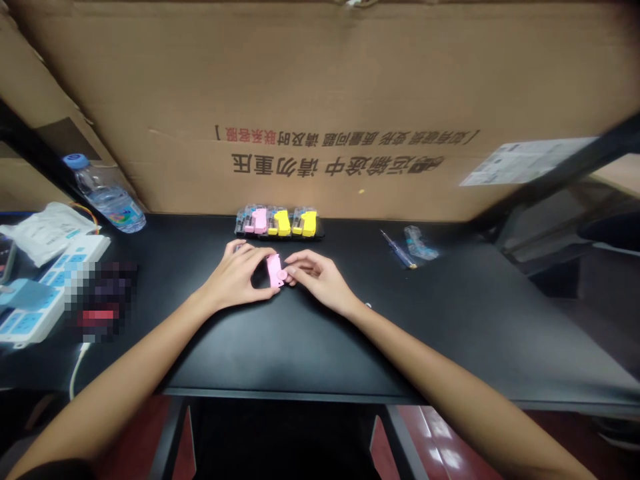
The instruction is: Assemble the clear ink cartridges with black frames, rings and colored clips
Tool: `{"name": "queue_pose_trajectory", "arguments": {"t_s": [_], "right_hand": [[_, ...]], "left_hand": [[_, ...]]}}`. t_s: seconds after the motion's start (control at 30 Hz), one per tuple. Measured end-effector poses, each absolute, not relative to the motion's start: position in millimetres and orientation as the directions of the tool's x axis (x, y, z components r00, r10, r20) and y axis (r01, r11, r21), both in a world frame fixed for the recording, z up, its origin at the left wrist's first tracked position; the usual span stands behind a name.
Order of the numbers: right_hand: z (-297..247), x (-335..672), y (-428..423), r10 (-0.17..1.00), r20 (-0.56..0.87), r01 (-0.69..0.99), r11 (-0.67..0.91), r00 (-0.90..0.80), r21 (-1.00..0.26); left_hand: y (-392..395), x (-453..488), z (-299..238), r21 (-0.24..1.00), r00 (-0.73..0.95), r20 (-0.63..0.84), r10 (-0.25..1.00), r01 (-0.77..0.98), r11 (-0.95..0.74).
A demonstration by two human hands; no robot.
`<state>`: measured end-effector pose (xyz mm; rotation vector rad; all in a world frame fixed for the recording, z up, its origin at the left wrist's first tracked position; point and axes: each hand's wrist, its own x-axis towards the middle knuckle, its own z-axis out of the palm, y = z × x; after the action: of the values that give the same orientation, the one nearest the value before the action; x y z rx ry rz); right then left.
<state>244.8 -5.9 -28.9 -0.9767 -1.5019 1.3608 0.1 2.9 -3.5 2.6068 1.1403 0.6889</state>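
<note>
A small pink plastic part with a round pink piece on its right side is held just above the black table. My left hand pinches it between thumb and fingers at its lower and upper ends. The fingertips of my right hand are closed at the round piece on the right; whether they grip a separate small part cannot be made out. Just behind my hands stands a row of small toy-like assemblies, one pink and two yellow, on a dark base.
A screwdriver and a clear plastic piece lie to the right on the black table. At the left are a water bottle, a white power strip and a white plastic bag. A cardboard wall closes off the back.
</note>
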Motion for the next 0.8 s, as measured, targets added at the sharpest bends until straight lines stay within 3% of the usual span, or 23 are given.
{"name": "queue_pose_trajectory", "arguments": {"t_s": [0.3, 0.4, 0.57, 0.8], "right_hand": [[-26.9, 247.6, -7.4, 0.939, 0.246, 0.055, 0.266, -0.241, -0.962], [-26.3, 250.5, -3.8, 0.956, 0.172, 0.046, 0.188, -0.238, -0.981], [-16.3, 250.0, -8.1, 0.899, 0.045, 0.054, 0.076, -0.435, -0.996], [-11.2, 244.9, -15.3, 0.897, 0.000, 0.105, 0.051, -0.442, -0.993]], "left_hand": [[0.3, 2.6, -3.8, 0.406, 0.622, 0.327, 0.712, 0.587, -0.700], [-0.2, 2.8, -2.7, 0.466, 0.602, 0.343, 0.721, 0.558, -0.687], [-2.6, 3.2, -2.6, 0.567, 0.609, 0.361, 0.706, 0.458, -0.685], [-3.5, 4.7, -6.8, 0.514, 0.640, 0.386, 0.664, 0.448, -0.731]]}}
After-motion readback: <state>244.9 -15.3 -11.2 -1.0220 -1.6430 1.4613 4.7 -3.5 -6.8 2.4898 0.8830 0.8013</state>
